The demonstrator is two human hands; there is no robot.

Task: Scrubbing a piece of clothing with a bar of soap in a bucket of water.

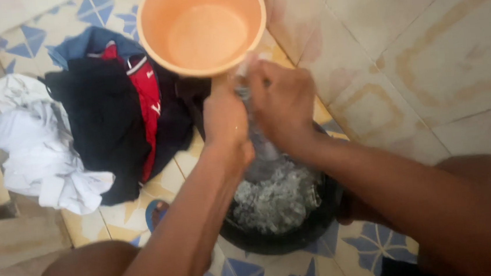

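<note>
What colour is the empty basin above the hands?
The basin is a pale orange, peach-like colour, plain with no pattern; the head view shows it clearly.

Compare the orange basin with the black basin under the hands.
The orange basin is pale and looks empty; the black basin is dark and holds sudsy water. The orange basin stands clear in view; the black basin is partly covered by both hands and the wet cloth. Both are round and sit on the tiled floor.

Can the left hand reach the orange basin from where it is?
Probably yes: the left hand is right below the orange basin with nothing between them, though it grips a wet grey cloth with the right hand.
</note>
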